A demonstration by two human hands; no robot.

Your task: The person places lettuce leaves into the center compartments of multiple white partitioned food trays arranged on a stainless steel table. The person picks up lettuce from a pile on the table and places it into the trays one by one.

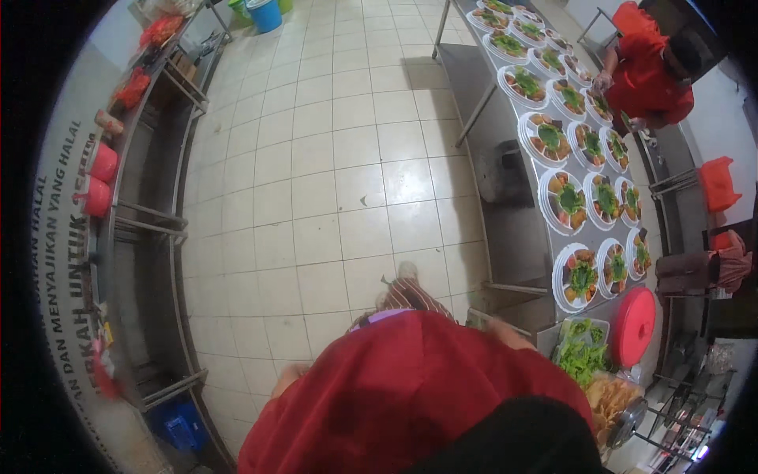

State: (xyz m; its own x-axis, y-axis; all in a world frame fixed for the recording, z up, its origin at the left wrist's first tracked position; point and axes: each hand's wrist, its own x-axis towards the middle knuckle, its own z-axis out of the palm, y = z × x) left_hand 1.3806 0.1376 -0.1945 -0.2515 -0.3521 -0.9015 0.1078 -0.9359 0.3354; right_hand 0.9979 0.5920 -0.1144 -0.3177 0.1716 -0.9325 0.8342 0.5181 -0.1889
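My left hand (290,377) hangs beside my dark red top, mostly hidden by it; its fingers do not show clearly. On the other side my right hand (511,334) is also partly covered by the top, close to the near end of the steel table (545,213). No held thing shows at either hand. Rows of white plates (562,282) with leafy greens and portions of food fill that table. Nearest my right side are a tub of lettuce (582,355), a round red lid (634,325) and a heap of yellowish crackers (609,404).
Across the table a person in red (647,83) reaches toward the plates; another person (730,265) is farther right. Steel shelving (150,189) with pink containers (103,162) runs along the left wall. A blue bucket (264,16) stands far ahead on the tiled floor (316,158).
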